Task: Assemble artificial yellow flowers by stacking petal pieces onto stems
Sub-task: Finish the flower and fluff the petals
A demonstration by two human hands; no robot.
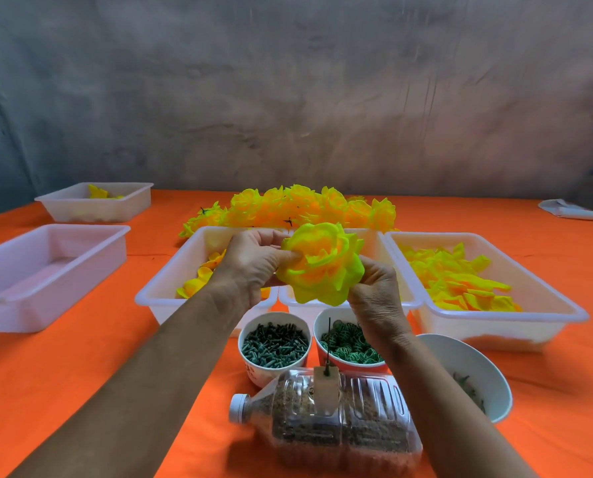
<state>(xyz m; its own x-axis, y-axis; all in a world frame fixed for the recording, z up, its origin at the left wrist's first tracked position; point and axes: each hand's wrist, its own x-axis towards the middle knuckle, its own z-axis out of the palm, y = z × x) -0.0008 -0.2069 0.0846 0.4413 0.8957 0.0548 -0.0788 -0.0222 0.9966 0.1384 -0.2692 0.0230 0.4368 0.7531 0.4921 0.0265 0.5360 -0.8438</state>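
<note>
A full yellow-and-orange flower [321, 262] is held in the air above the middle trays. My left hand [253, 262] grips its left side, thumb pressed into the petals. My right hand [374, 288] holds it from below on the right, fingers curled under the bloom. A pile of finished yellow flowers [298, 207] lies behind the trays. Loose petal pieces fill the right tray [560, 317] and lie in the tray [170, 270] under my left hand. A thin dark spike [328, 346] stands upright on a block on a lying plastic bottle [326, 419].
Two paper cups hold dark green stem pieces [274, 345] and green ring parts [352, 346]; a white bowl [474, 374] stands to the right. Two white trays [46, 260] sit at the left, the far one [94, 201] with a few petals. Orange cloth covers the table.
</note>
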